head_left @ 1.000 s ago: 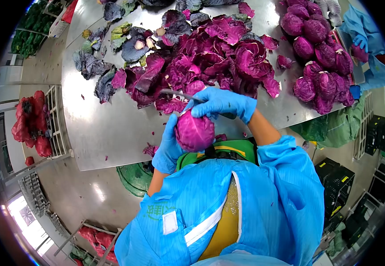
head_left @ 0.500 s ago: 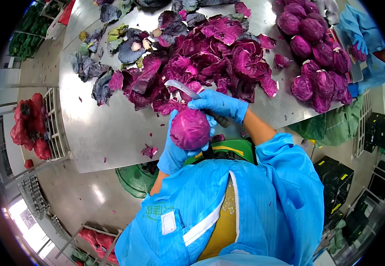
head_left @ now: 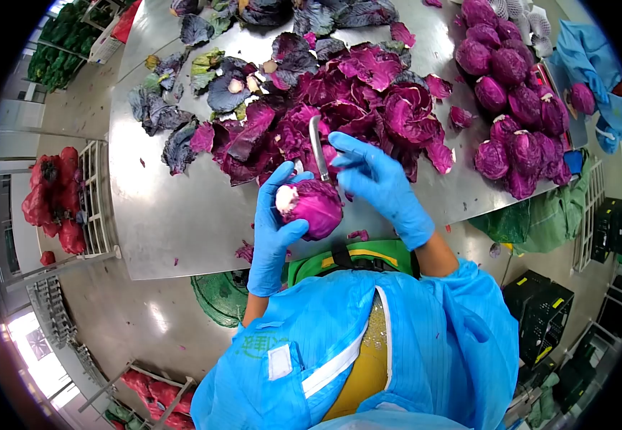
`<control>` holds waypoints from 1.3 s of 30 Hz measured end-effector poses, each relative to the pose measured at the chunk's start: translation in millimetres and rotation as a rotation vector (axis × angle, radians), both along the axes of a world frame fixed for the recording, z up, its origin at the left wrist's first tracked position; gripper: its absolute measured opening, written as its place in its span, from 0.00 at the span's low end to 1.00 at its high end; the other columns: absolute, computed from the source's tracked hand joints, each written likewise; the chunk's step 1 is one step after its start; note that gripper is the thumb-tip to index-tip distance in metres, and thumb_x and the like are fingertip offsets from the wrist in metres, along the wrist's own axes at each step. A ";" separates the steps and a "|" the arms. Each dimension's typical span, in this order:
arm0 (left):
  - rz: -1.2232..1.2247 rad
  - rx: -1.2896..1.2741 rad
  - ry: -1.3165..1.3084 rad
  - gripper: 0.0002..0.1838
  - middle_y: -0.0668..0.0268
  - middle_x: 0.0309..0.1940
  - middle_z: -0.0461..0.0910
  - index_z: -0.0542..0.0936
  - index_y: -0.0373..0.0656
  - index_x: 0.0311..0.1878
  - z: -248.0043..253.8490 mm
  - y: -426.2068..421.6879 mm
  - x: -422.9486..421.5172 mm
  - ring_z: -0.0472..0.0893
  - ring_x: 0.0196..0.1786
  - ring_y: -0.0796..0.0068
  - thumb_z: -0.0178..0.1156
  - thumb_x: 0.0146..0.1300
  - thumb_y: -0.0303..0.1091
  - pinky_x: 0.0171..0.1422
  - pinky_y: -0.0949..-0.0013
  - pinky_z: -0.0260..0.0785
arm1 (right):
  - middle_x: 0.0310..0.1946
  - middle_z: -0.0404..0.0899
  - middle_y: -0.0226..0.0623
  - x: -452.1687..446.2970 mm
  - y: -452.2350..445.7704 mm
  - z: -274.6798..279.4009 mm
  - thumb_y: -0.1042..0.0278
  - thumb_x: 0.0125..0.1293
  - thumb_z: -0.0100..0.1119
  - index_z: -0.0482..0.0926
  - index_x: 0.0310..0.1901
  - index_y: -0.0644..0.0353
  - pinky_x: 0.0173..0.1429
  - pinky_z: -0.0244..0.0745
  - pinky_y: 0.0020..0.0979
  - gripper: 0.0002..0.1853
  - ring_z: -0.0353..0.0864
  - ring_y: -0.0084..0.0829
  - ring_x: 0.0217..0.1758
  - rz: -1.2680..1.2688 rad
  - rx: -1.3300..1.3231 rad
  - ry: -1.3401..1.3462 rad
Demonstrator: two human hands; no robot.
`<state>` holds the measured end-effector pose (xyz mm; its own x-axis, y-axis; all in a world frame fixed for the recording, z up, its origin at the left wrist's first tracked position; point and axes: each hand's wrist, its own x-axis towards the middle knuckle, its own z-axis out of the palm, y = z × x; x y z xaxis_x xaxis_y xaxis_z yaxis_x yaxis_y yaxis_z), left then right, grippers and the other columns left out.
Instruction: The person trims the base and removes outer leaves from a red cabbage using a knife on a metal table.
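Observation:
My left hand point(head_left: 273, 228) holds a red cabbage point(head_left: 319, 209) from the side, thumb in front, its pale cut stem end facing up and left. Just beyond the cabbage is a knife point(head_left: 319, 147) with a curved blade pointing away from me; its handle is hidden behind the cabbage, and I cannot tell what supports it. My right hand point(head_left: 386, 190) hovers right of the cabbage and knife, fingers apart, with nothing visible in it. Both hands wear blue gloves. Loose purple cabbage leaves point(head_left: 354, 93) are heaped beyond them.
Several trimmed red cabbages point(head_left: 508, 64) are piled on the right of the metal table point(head_left: 189, 236). Dark outer leaves point(head_left: 157, 111) lie at the left. Another person's blue sleeve point(head_left: 587, 54) shows at far right. Black crates point(head_left: 537, 308) and red mesh sacks point(head_left: 56, 201) stand around.
My right hand has let go of the knife, opened and moved right. The knife blade now points more directly away from me. The cabbage has turned, bringing its pale stem end into view.

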<state>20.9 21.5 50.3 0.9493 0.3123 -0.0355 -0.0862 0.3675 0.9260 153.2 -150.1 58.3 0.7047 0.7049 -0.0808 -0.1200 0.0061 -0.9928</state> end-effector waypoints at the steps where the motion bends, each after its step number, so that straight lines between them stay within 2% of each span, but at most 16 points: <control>1: -0.005 0.042 -0.032 0.52 0.54 0.66 0.67 0.61 0.35 0.70 -0.8 0.9 1.7 0.69 0.69 0.59 0.78 0.43 0.41 0.73 0.55 0.62 | 0.65 0.68 0.35 -7.6 0.8 -4.5 0.56 0.56 0.71 0.58 0.73 0.60 0.64 0.70 0.33 0.46 0.73 0.32 0.61 0.049 0.080 0.088; 5: 0.004 0.293 -0.115 0.48 0.57 0.66 0.68 0.65 0.40 0.69 4.5 -8.0 9.1 0.69 0.68 0.60 0.77 0.44 0.42 0.75 0.55 0.57 | 0.72 0.58 0.36 -35.7 3.7 -5.3 0.50 0.37 0.82 0.51 0.75 0.59 0.75 0.58 0.37 0.65 0.61 0.33 0.73 0.192 0.236 0.596; 8: 0.107 0.686 -0.082 0.41 0.59 0.63 0.72 0.70 0.43 0.67 20.8 -3.5 7.7 0.70 0.66 0.61 0.74 0.49 0.43 0.74 0.57 0.58 | 0.74 0.54 0.38 -37.2 7.8 -12.4 0.59 0.41 0.83 0.47 0.76 0.57 0.77 0.55 0.36 0.64 0.58 0.33 0.75 0.117 0.299 0.468; 12: 0.097 0.739 0.013 0.39 0.60 0.64 0.72 0.71 0.42 0.67 30.1 -6.5 1.9 0.71 0.66 0.63 0.72 0.52 0.45 0.72 0.60 0.60 | 0.75 0.50 0.41 -41.2 11.5 -19.3 0.60 0.38 0.85 0.45 0.76 0.59 0.77 0.55 0.36 0.68 0.57 0.33 0.75 -0.024 0.277 0.114; 18: 0.066 0.401 -0.050 0.41 0.56 0.69 0.68 0.67 0.36 0.70 16.0 -3.7 3.2 0.67 0.70 0.62 0.68 0.57 0.48 0.74 0.60 0.57 | 0.77 0.46 0.44 -46.5 13.1 -16.1 0.58 0.37 0.85 0.41 0.76 0.62 0.76 0.58 0.38 0.70 0.56 0.36 0.76 -0.117 0.191 -0.180; 20: 0.162 0.232 -0.037 0.44 0.53 0.69 0.66 0.63 0.36 0.72 8.1 -13.4 13.4 0.69 0.69 0.63 0.64 0.60 0.54 0.73 0.59 0.59 | 0.77 0.46 0.46 -47.6 16.5 -14.2 0.57 0.36 0.85 0.42 0.76 0.62 0.75 0.58 0.39 0.70 0.57 0.40 0.75 -0.189 0.088 -0.321; 23: 0.146 -0.587 -0.073 0.46 0.53 0.71 0.63 0.56 0.39 0.74 25.8 -41.8 20.4 0.68 0.69 0.59 0.55 0.64 0.64 0.72 0.56 0.62 | 0.76 0.47 0.49 -44.0 15.6 2.3 0.54 0.35 0.84 0.46 0.76 0.62 0.74 0.58 0.40 0.69 0.59 0.45 0.74 -0.282 -0.128 -0.581; 25: -0.127 -0.697 0.052 0.44 0.55 0.71 0.63 0.56 0.41 0.74 19.5 -29.3 14.3 0.68 0.70 0.58 0.51 0.66 0.65 0.71 0.52 0.65 | 0.76 0.46 0.52 -40.6 15.8 14.1 0.52 0.35 0.84 0.46 0.76 0.62 0.73 0.60 0.40 0.69 0.61 0.48 0.73 -0.245 -0.216 -0.731; 26: 0.093 -0.632 0.263 0.45 0.55 0.68 0.65 0.58 0.43 0.73 17.8 -38.5 14.3 0.70 0.68 0.56 0.46 0.65 0.70 0.68 0.46 0.69 | 0.74 0.53 0.50 -39.5 13.6 25.8 0.53 0.38 0.82 0.47 0.76 0.61 0.72 0.61 0.40 0.66 0.66 0.42 0.69 -0.146 -0.228 -0.755; 28: 0.070 -0.974 0.233 0.45 0.55 0.67 0.67 0.57 0.45 0.74 0.2 -25.3 9.4 0.74 0.64 0.53 0.46 0.65 0.70 0.64 0.45 0.71 | 0.73 0.55 0.49 -38.0 6.2 22.1 0.57 0.47 0.79 0.51 0.74 0.61 0.67 0.68 0.38 0.57 0.70 0.38 0.65 -0.124 0.094 -0.417; 30: -0.131 -1.311 0.048 0.44 0.55 0.66 0.69 0.55 0.46 0.75 -14.3 -12.6 8.5 0.75 0.61 0.51 0.48 0.66 0.66 0.57 0.49 0.75 | 0.60 0.72 0.42 -27.1 -1.8 12.4 0.65 0.59 0.72 0.64 0.68 0.61 0.62 0.73 0.32 0.38 0.76 0.28 0.55 -0.259 0.227 -0.077; 31: -0.276 -1.459 -0.056 0.43 0.56 0.65 0.70 0.54 0.47 0.76 -19.9 -8.6 4.3 0.76 0.59 0.50 0.49 0.66 0.64 0.53 0.52 0.77 | 0.48 0.80 0.37 -20.5 -0.1 2.8 0.68 0.61 0.69 0.71 0.63 0.61 0.56 0.76 0.28 0.29 0.79 0.24 0.47 -0.437 0.270 -0.003; 33: -0.295 -1.589 -0.145 0.42 0.55 0.64 0.71 0.52 0.48 0.77 -25.4 -10.5 2.8 0.77 0.54 0.51 0.50 0.67 0.61 0.45 0.58 0.76 | 0.42 0.81 0.39 -3.8 -4.9 -29.8 0.68 0.62 0.67 0.75 0.58 0.61 0.50 0.78 0.28 0.23 0.81 0.26 0.42 -0.458 -0.131 -0.394; 35: -0.329 -1.617 -0.236 0.42 0.56 0.64 0.71 0.52 0.48 0.77 -33.7 -8.9 1.8 0.77 0.52 0.53 0.51 0.67 0.60 0.44 0.58 0.76 | 0.40 0.79 0.42 -4.6 2.3 -52.6 0.62 0.61 0.67 0.78 0.53 0.61 0.45 0.80 0.32 0.20 0.82 0.34 0.38 -0.206 -0.491 -0.447; 36: -0.308 -1.601 -0.228 0.42 0.54 0.64 0.71 0.52 0.48 0.77 -32.2 -8.1 1.6 0.77 0.49 0.55 0.50 0.67 0.60 0.41 0.60 0.76 | 0.35 0.78 0.44 -9.6 8.7 -82.2 0.54 0.59 0.68 0.75 0.55 0.61 0.42 0.80 0.37 0.27 0.81 0.40 0.36 -0.232 -0.474 -0.779; 39: -0.330 -1.617 -0.266 0.43 0.53 0.65 0.70 0.51 0.48 0.77 -35.2 -7.2 0.1 0.77 0.52 0.51 0.51 0.66 0.61 0.47 0.55 0.77 | 0.34 0.78 0.45 -15.6 32.9 -73.9 0.51 0.56 0.69 0.68 0.59 0.62 0.39 0.80 0.40 0.34 0.82 0.43 0.36 -0.238 -0.636 -1.130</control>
